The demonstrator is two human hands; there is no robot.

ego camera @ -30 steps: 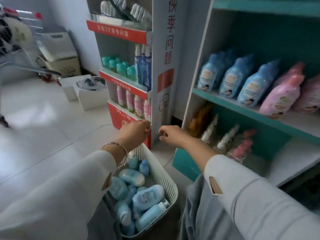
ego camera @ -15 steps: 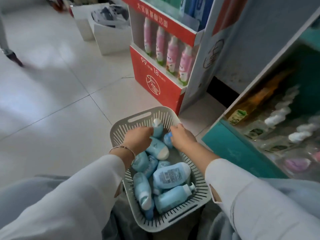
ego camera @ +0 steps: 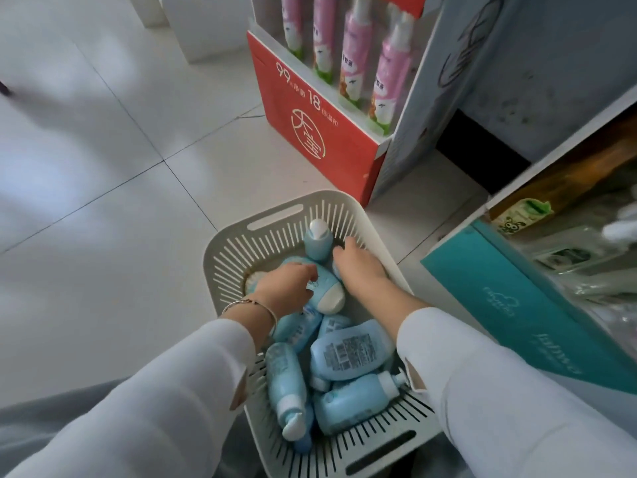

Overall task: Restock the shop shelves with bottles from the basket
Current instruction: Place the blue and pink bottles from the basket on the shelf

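Here, bare floor (ego camera: 103, 201) opens wide from 7 to 11 o'clock of the basket (ego camera: 220, 257). The left hand (ego camera: 286, 291) curls its grip over a pale-blue bottle (ego camera: 325, 282) at the basket's far end, lying 10-to-4, white cap at 4. The right hand (ego camera: 362, 270): grip cannot be told. Stand (ego camera: 310, 139) at 12, shelf (ego camera: 517, 312) crowding 3.

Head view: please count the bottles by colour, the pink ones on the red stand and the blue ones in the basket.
Pink plastic spray bottles: 4 visible
Light blue plastic bottles: at least 7, some hidden
Total: at least 11
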